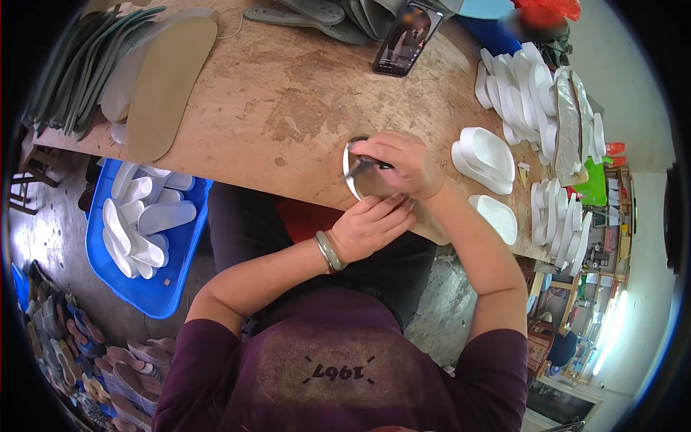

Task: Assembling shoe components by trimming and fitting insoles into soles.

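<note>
Both hands' fingers clamp one tan insole point(374, 189) (right hand point(403, 164) atop; left hand point(368, 229) below).

Insole point(374, 189) on table point(288, 101) edge, crate point(155, 288) left below, heel stacks point(533, 93) right, phone point(407, 39) behind

White soles point(488, 153); blue crate point(175, 277); tan insole point(167, 86); maroon shirt point(345, 367).

One phone point(407, 37), one blue crate point(162, 288) and one tan sole sheet point(169, 86) are counted beyond the hands.
</note>
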Available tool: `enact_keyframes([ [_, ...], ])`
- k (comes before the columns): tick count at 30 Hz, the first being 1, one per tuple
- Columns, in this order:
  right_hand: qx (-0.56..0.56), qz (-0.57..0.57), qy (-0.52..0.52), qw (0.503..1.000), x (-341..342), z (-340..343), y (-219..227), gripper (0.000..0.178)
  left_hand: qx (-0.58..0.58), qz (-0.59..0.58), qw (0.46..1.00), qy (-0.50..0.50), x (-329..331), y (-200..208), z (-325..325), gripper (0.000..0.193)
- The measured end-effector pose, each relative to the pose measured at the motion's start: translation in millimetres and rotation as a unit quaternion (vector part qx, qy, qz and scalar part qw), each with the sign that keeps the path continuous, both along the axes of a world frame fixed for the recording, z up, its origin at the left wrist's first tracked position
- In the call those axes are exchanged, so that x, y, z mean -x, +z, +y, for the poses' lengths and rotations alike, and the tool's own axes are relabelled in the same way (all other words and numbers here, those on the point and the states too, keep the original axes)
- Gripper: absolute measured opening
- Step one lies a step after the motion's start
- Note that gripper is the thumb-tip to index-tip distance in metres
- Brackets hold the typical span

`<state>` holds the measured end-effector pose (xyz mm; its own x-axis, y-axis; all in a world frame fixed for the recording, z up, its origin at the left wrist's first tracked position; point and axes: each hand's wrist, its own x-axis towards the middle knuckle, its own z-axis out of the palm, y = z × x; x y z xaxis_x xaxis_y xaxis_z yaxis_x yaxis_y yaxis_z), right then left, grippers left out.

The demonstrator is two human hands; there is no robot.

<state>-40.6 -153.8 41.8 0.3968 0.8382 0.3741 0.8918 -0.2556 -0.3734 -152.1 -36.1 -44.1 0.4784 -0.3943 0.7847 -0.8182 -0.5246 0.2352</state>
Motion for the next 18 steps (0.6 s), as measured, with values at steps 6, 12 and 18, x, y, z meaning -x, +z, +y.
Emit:
enact_keyframes([
  [6, -0.384, 0.356, -0.380, 0.763, -13.6, 6.0, -18.9, 0.028, -0.019, 0.026, 0.999, 0.006, 2.9, 6.7, 0.2, 0.030],
  [12, -0.388, 0.359, -0.291, 0.798, 9.4, -20.2, 9.6, 0.034, -0.056, 0.143, 0.985, -0.080, -3.0, 32.9, 26.8, 0.043],
  [18, -0.249, 0.325, -0.181, 0.894, 26.9, -20.4, 10.9, 0.039, -0.150, 0.109, 0.982, 0.023, -2.9, 49.6, 22.6, 0.051],
])
